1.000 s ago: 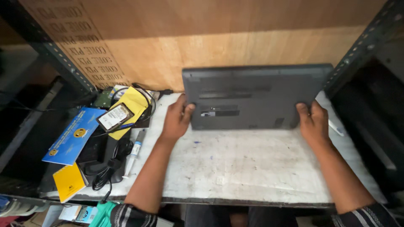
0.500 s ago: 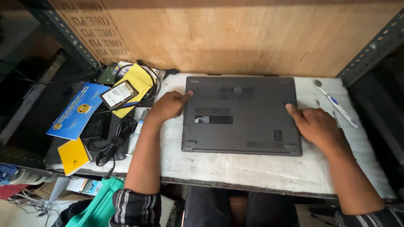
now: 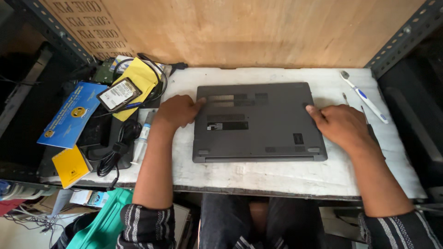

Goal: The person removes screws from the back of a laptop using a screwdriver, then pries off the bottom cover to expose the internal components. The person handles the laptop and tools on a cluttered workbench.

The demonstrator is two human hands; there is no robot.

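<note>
A dark grey laptop [image 3: 258,122] lies flat, underside up, on the white worktop [image 3: 277,175]. My left hand [image 3: 177,110] rests at the laptop's left edge, fingers touching its upper left corner. My right hand [image 3: 341,127] lies over the right edge with fingertips on the base near a rubber foot. Both hands press flat on the laptop and hold nothing else.
A white and blue toothbrush [image 3: 364,97] and thin tools [image 3: 364,113] lie to the right. On the left sit a hard drive [image 3: 118,94] on a yellow packet [image 3: 138,78], a blue booklet [image 3: 71,115], black cables [image 3: 117,147] and a small tube [image 3: 140,143]. A plywood board [image 3: 240,32] stands behind.
The laptop, tilted up against the back board a second ago, now lies flat on the worktop. Both hands came down with it and still rest on its left and right edges.
</note>
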